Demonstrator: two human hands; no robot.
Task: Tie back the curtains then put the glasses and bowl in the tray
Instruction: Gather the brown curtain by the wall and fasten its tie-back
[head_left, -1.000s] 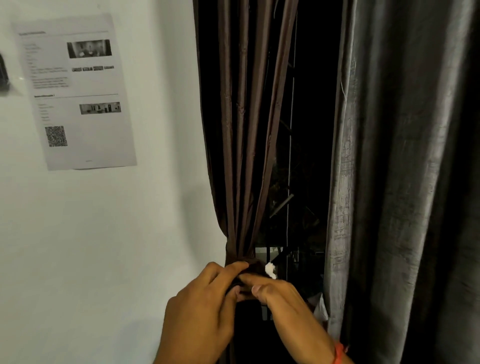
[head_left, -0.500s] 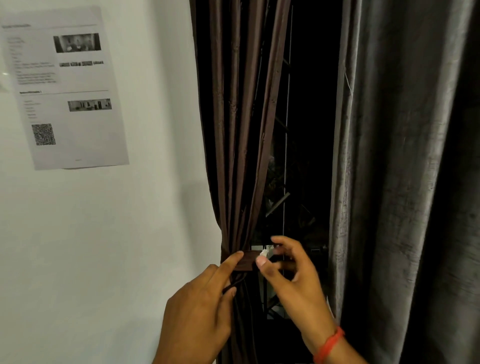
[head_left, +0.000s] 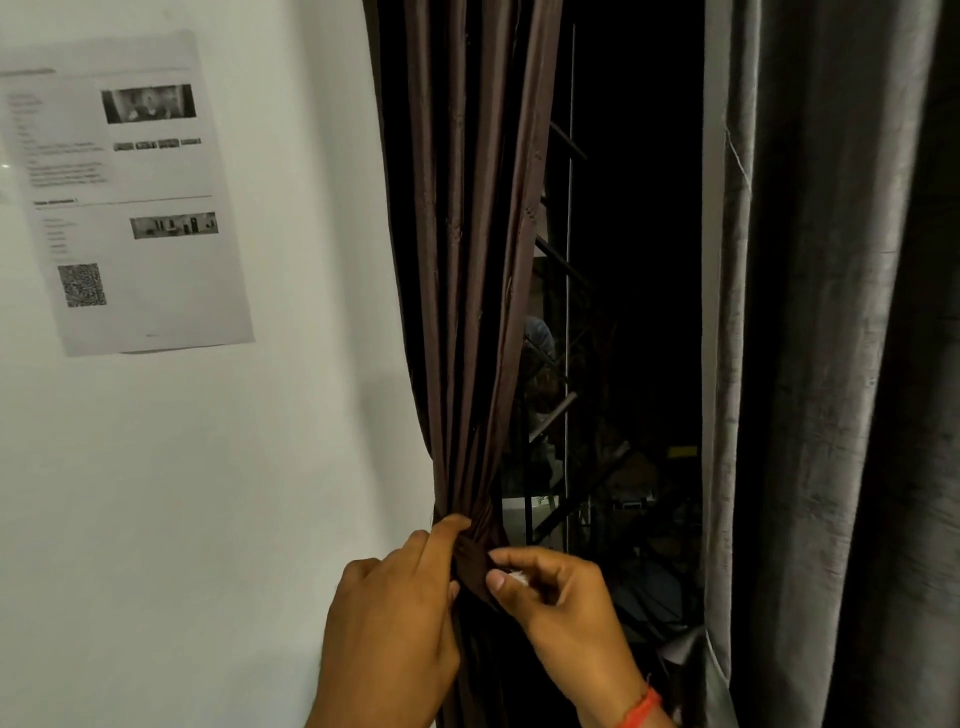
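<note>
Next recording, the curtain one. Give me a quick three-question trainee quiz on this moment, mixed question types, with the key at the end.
1. True or false: the brown curtain is gathered into a bunch at the level of the hands.
2. Which hand wears the red wristband? A) left B) right C) both
3. Fill in: the printed sheet on the wall hangs to the ____ of the brown curtain.

Key
1. True. The left hand and right hand work at the tie-back band where the folds narrow; the grey curtain hangs loose.
2. B.
3. Left.
</note>
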